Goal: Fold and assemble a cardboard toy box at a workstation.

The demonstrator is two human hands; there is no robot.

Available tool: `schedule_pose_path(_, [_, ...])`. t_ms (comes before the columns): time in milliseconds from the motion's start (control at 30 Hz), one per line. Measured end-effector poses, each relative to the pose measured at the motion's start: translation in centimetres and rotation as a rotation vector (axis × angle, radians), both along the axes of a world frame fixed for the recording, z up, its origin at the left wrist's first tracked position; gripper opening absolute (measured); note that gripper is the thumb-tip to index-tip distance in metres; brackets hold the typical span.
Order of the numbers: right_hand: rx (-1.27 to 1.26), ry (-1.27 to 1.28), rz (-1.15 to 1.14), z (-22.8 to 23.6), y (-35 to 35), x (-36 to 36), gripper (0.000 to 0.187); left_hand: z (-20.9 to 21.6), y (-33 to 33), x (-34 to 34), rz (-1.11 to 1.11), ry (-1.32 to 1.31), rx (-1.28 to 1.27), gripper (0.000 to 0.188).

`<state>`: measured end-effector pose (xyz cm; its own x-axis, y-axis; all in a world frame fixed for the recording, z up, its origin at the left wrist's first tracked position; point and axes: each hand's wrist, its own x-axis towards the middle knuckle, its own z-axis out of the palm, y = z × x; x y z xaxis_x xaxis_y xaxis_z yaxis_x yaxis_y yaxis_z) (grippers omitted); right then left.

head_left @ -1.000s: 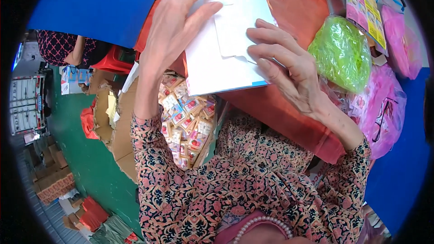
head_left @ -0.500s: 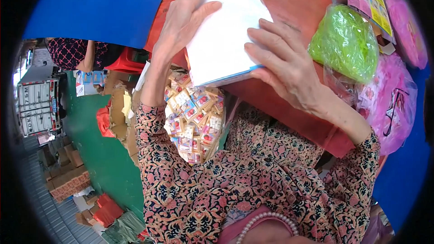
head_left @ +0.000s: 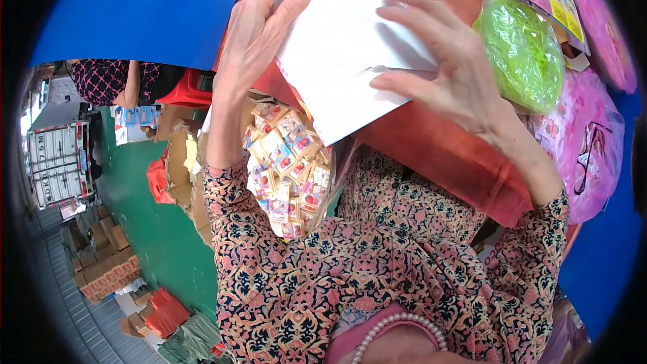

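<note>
A white cardboard box (head_left: 330,47) with a thin blue edge lies on the red work surface, its pale panels spread and overlapping toward its right. My left hand (head_left: 253,37) holds the box's left side, thumb on the upper face and fingers along the far edge. Over the right part is my right hand (head_left: 448,61), fingers apart and slightly blurred. Its thumb is at a fold in the white card. What lies under the panels is hidden. Below the box stands a clear bag (head_left: 290,175) of small packets with colourful printed pictures.
Right of my hands lie a green bundle in clear plastic (head_left: 522,54), pink bags (head_left: 579,155) and dark-framed glasses (head_left: 590,158). A red stool (head_left: 189,94) and a seated person (head_left: 108,81) are at far left. Cartons (head_left: 101,256) stand on the green floor (head_left: 135,209).
The box's top has gone from one flat white face to spread, overlapping panels, one jutting toward me. My right hand has lifted and opened; my left has slid slightly left.
</note>
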<state>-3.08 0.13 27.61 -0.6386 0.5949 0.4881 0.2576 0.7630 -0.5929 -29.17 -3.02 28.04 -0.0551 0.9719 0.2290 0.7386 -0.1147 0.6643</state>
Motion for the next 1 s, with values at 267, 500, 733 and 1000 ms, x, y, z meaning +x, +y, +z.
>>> schedule_pose_path(267, [0.277, -0.136, 0.014, -0.3, -0.6, -3.0, 0.038, -2.8, -0.1, -1.1, 0.031, 0.016, 0.123, 0.043])
schedule_pose_path(500, [0.645, -0.108, 0.007, -1.6, 0.4, -3.3, 0.024, -4.2, -0.1, -1.4, -0.021, -0.227, 0.082, 0.039])
schedule_pose_path(733, [0.331, 0.047, -0.200, -0.9, 1.1, -1.8, 0.015, -4.6, 0.0, -1.4, -0.001, -0.120, 0.176, 0.039])
schedule_pose_path(1000, [0.265, 0.044, -0.279, -0.7, 1.0, -1.6, 0.014, -4.6, -0.3, -1.2, 0.026, -0.256, 0.189, 0.039])
